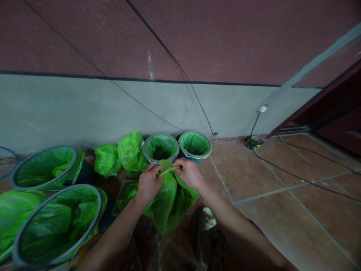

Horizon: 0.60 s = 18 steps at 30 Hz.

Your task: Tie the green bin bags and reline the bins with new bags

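A thin green plastic bag (pixel 166 205) hangs from both of my hands in front of my legs. My left hand (pixel 149 180) pinches its upper edge on one side, and my right hand (pixel 189 172) pinches the same edge on the other. Between them the edge is stretched into a narrow band, and the rest droops in loose folds. Just beyond my hands stand two bins lined with green bags, one a little left (pixel 160 146) and one a little right (pixel 195 144), both against the wall. My fingertips are partly hidden by the plastic.
Two filled green bags, a smaller one (pixel 106 160) and a larger one (pixel 131 150), sit by the wall. Large lined bins (pixel 45 167) (pixel 58 226) stand at left. Below my left hand is a tray (pixel 120 197) with green plastic. A black cable (pixel 304 182) crosses the tiled floor at right.
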Each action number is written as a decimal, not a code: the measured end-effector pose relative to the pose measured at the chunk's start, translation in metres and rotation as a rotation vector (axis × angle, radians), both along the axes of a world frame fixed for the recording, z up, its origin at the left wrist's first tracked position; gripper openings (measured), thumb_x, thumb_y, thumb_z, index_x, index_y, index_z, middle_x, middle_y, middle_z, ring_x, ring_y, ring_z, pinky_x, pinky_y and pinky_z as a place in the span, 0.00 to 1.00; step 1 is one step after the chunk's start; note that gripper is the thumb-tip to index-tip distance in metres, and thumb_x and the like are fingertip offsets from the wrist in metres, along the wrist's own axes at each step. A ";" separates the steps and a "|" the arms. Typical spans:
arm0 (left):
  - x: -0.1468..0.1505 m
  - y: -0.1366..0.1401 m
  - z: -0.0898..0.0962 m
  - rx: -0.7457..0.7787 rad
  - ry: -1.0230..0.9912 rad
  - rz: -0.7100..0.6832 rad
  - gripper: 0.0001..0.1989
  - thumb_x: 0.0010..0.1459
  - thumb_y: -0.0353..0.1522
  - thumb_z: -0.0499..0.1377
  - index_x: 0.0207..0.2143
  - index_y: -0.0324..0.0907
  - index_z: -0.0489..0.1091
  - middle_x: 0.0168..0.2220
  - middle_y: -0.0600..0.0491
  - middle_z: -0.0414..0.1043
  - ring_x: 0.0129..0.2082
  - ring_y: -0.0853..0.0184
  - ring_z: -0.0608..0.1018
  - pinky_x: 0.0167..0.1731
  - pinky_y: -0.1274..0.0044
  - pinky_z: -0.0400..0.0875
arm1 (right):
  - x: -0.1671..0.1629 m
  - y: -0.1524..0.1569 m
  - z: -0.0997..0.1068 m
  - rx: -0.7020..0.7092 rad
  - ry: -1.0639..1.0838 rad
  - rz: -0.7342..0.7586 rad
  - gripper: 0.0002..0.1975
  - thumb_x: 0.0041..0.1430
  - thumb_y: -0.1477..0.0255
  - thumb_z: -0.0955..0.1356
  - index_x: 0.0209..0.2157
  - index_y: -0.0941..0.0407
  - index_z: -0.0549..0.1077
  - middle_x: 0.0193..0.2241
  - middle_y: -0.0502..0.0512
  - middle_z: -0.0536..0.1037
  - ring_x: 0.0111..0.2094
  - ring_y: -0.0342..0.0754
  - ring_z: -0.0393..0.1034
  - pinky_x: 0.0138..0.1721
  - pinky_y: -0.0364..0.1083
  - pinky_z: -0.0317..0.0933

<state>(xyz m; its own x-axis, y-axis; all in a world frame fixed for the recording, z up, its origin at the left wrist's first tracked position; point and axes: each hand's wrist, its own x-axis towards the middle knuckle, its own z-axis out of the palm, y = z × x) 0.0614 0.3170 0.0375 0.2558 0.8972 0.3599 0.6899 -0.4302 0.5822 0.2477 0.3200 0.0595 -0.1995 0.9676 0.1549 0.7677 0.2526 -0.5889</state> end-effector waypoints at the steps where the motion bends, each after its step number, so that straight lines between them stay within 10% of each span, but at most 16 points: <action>1: -0.001 0.001 0.000 -0.016 -0.008 -0.013 0.13 0.54 0.25 0.56 0.41 0.41 0.75 0.38 0.51 0.75 0.35 0.68 0.78 0.40 0.77 0.73 | 0.002 0.001 0.000 0.020 -0.009 -0.055 0.07 0.56 0.78 0.66 0.33 0.55 0.76 0.34 0.52 0.79 0.34 0.44 0.71 0.37 0.41 0.60; 18: -0.016 0.003 0.009 -0.046 0.187 0.305 0.21 0.51 0.23 0.53 0.46 0.41 0.74 0.42 0.48 0.75 0.39 0.62 0.79 0.43 0.74 0.73 | 0.003 -0.004 0.019 -0.160 -0.462 -0.280 0.15 0.58 0.72 0.62 0.44 0.50 0.76 0.36 0.56 0.81 0.41 0.52 0.76 0.39 0.45 0.63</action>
<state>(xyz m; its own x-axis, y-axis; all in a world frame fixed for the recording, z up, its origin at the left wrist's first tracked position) 0.0450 0.3201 0.0469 0.0309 0.9567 0.2895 0.8790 -0.1639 0.4477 0.2504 0.3155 0.0785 0.0562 0.9976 -0.0410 0.9798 -0.0630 -0.1899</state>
